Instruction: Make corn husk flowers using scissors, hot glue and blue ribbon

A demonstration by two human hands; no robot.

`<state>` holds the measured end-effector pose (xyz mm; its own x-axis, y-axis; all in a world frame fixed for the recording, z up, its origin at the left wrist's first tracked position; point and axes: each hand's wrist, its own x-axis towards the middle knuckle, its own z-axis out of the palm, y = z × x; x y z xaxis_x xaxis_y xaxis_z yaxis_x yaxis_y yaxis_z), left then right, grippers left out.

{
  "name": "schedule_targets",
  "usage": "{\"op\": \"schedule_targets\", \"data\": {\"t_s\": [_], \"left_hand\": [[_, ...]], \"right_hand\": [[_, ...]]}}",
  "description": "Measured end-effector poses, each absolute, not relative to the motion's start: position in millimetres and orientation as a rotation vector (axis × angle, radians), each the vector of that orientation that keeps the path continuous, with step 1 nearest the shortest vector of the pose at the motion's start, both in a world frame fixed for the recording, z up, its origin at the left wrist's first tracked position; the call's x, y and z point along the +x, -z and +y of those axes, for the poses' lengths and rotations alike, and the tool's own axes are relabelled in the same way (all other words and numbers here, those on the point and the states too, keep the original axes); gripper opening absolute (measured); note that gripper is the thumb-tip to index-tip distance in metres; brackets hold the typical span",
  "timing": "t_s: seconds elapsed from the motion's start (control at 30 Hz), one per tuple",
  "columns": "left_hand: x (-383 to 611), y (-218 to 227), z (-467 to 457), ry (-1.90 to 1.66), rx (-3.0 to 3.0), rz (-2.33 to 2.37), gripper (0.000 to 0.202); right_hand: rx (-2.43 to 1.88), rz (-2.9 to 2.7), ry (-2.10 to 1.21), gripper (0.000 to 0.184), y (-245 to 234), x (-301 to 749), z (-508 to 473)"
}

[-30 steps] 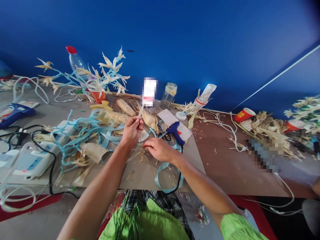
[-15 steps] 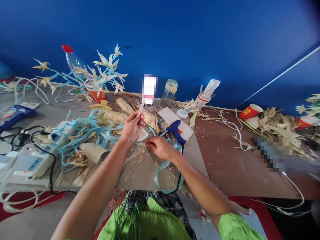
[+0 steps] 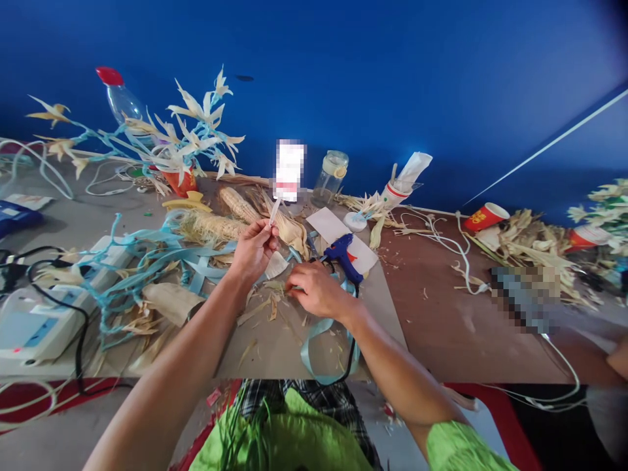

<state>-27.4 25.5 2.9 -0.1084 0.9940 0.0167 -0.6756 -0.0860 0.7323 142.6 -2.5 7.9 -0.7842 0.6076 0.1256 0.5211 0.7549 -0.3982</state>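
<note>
My left hand [image 3: 256, 250] pinches a thin whitish translucent stick [image 3: 275, 211] between thumb and fingers, pointing up and away from me. Close by on the right, my right hand [image 3: 316, 289] is low over the table with its fingers curled together; whatever they hold, if anything, is hidden. Husk scraps [image 3: 273, 305] lie beside those fingertips. Just beyond my right hand rests a blue glue gun [image 3: 344, 254], partly on a white card [image 3: 328, 224]. Corn cobs [image 3: 239, 204] and a dried husk [image 3: 293, 237] lie behind my left hand.
Blue ribbon strips [image 3: 200, 268], a power strip [image 3: 53, 314] and black cables crowd the left. Husk flowers [image 3: 201, 108] stand in a red cup [image 3: 181, 182]. Along the wall are a lit screen [image 3: 290, 167] and a glass jar [image 3: 330, 178]. Another person's arm [image 3: 619, 358] shows at the right edge.
The view has shifted slightly, with the left-side objects sliding further left. My left hand still pinches the stick; my right hand stays low by the scraps, its fingers slightly rearranged.
</note>
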Motion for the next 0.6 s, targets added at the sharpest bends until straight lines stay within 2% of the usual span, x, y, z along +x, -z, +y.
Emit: {"op": "schedule_targets", "data": {"t_s": [0.13, 0.33, 0.43, 0.6], "left_hand": [[-29.3, -0.5, 24.6, -1.578, 0.629, 0.666, 0.005], [-32.7, 3.6, 23.7, -1.592, 0.634, 0.657, 0.007], [-33.6, 4.3, 23.1, -1.593, 0.635, 0.672, 0.006], [-30.3, 0.0, 18.7, -1.578, 0.655, 0.695, 0.007]], "right_hand": [[-0.757, -2.853, -0.404, 0.017, -6.3, 139.0, -3.7], [-0.675, -2.914, -0.349, 0.016, 0.3, 134.1, -0.2], [-0.674, -2.681, -0.607, 0.013, 0.2, 135.1, 0.8], [-0.756, -1.770, -1.284, 0.010, -4.9, 144.4, 8.4]]}}
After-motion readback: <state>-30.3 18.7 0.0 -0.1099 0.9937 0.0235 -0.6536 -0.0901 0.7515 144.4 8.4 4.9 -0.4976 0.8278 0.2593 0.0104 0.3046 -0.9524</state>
